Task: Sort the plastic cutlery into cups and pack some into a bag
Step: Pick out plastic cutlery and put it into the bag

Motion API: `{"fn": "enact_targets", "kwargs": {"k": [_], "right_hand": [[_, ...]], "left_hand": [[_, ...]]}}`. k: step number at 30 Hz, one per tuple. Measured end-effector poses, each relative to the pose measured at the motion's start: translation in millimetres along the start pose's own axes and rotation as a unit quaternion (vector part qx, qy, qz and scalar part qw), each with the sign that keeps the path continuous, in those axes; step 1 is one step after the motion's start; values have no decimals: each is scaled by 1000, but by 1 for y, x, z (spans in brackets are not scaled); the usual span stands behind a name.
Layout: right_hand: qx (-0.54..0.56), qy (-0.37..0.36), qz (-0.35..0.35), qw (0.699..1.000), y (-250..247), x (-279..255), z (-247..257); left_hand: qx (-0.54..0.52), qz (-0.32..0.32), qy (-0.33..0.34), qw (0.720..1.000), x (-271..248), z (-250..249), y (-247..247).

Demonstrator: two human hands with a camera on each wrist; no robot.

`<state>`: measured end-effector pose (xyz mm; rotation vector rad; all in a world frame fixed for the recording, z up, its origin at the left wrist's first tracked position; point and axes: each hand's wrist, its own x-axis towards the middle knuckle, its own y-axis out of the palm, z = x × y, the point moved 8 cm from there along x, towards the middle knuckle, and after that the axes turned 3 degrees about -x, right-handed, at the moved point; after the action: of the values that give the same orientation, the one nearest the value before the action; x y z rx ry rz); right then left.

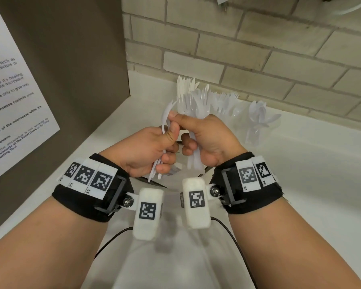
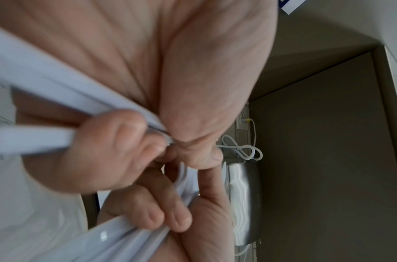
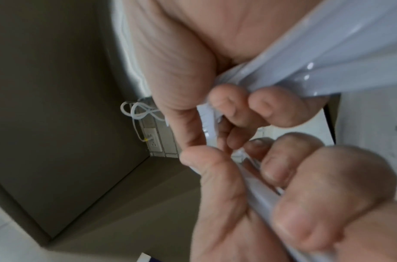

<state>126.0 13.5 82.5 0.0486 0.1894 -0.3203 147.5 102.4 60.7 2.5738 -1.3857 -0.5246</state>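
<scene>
Both hands are raised together over the white counter, each holding white plastic cutlery. My left hand grips a few thin pieces in its curled fingers, their handles crossing the palm. My right hand holds a thicker bundle; its thumb presses on the top of the left hand's pieces. Behind the hands, by the wall, stand clear cups of knives, forks and spoons. The wrist views show curled fingers wrapped round glossy white handles.
A grey-brown panel with a printed notice closes off the left side. A pale brick wall runs behind the cups. A dark-edged object lies under the hands, mostly hidden. Black cables hang from the wrist cameras.
</scene>
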Motion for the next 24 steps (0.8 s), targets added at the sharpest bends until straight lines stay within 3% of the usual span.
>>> {"fn": "enact_targets", "kwargs": {"k": [7,11,15,20,22,24], "right_hand": [[60,67,50,995,5,1,-14],[85,65,10,994,1,3,-15],[100,13,-63,993,-13,2,7],[-26,-103,-173,979,-60,5,66],[-152,-131,-204,958,-74,17,80],[-248,-111,-204,941,-83,37,77]], "left_hand": [[11,52,-15,998,-2,5,6],[15,26,1,1000,-4,-1,6],[31,-59,26,997,-1,-10,-12],[130,-191,59,971,10,-50,-70],[225,-223,64,946,19,-66,-89],[328,-248,65,909,33,-75,-98]]}}
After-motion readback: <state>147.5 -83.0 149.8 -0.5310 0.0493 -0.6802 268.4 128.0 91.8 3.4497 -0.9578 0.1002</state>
